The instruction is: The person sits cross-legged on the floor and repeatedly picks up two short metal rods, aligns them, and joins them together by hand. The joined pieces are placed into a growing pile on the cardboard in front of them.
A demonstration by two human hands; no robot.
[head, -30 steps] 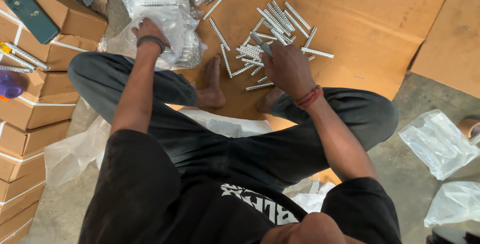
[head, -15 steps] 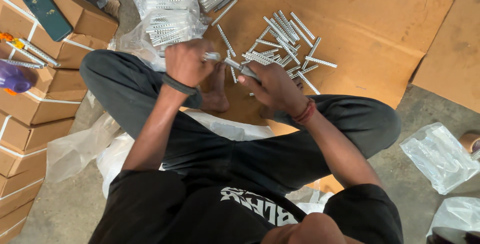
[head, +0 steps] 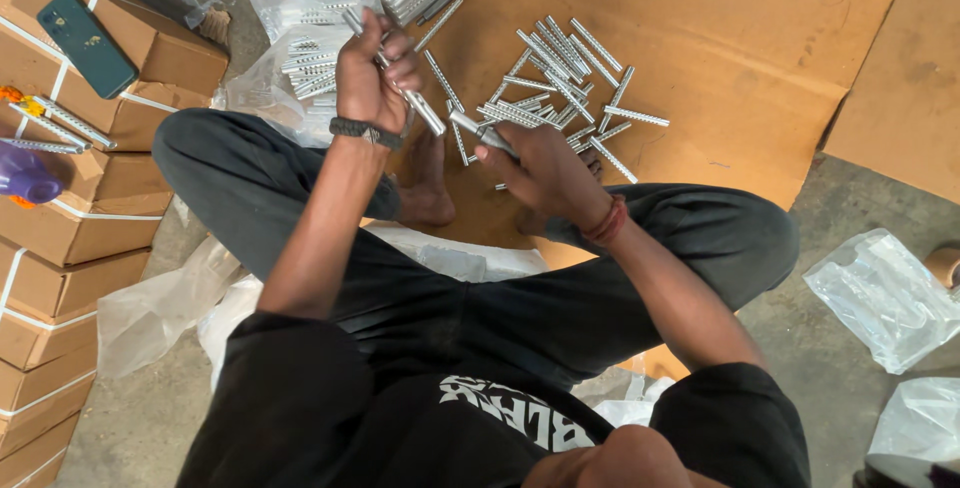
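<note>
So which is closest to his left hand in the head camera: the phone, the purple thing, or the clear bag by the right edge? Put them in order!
From the left hand:
1. Dark green phone, lying on a cardboard box at upper left.
2. Purple thing, at the left edge, lower down.
3. Clear plastic bag, on the floor at the far right.

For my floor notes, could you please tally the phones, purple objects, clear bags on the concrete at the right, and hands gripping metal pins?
Phone: 1
Purple object: 1
Clear bags: 2
Hands gripping metal pins, left hand and right hand: 2
Total: 6
</note>
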